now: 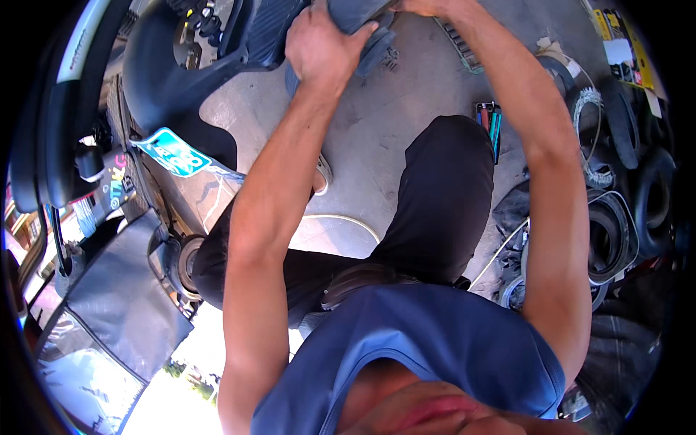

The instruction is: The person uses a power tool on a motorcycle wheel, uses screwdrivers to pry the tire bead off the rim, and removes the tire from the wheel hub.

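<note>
A black plastic vehicle body, which looks like a scooter's, fills the upper left. At the top edge, my left hand grips a dark curved panel beside the ribbed black section, its thumb stretched along the panel toward the right. The fingertips of that hand are hidden or cut off. My right hand reaches the panel's right end; most of it lies outside the picture, so its fingers cannot be made out. Below the panel hangs another dark piece, close to the floor.
Hand tools with red and teal handles lie right of my raised knee. A tray of small tools sits farther off. Tyres and coiled cable crowd the right side. On the left are a blue sticker and a grey bag.
</note>
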{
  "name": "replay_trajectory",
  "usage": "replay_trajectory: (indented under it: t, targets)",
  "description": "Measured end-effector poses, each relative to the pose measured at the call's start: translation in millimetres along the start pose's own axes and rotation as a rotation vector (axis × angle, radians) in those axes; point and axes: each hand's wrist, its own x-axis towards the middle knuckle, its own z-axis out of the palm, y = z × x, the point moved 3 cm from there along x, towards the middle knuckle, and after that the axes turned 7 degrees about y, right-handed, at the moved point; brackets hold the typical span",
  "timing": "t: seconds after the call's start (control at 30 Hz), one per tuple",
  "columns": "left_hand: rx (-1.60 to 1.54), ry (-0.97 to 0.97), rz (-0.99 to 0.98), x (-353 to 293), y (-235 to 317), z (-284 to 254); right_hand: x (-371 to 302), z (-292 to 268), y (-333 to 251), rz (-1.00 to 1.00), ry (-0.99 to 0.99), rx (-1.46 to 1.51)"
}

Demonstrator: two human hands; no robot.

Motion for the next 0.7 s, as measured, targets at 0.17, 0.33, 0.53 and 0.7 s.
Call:
replay_trajectory:
  t: [0.17, 0.33, 0.53, 0.7]
  targets:
    - [-0.059, 0.076, -0.084, 4, -9, 2, 32, -48, -13, -0.018, 0.027, 0.037]
    - [0.051, 0.068, -0.088, 16, -4, 43, 39, -10, 43, -0.182, 0.226, -0.032]
    - [0.241, 0.047, 0.236, 67, 9, 52, 22, -28, 37, 0.489, 0.373, 0.153]
    - [0.105, -0.133, 0.053, 93, 13, 68, -120, 93, 14, 1.049, 0.209, 0.312]
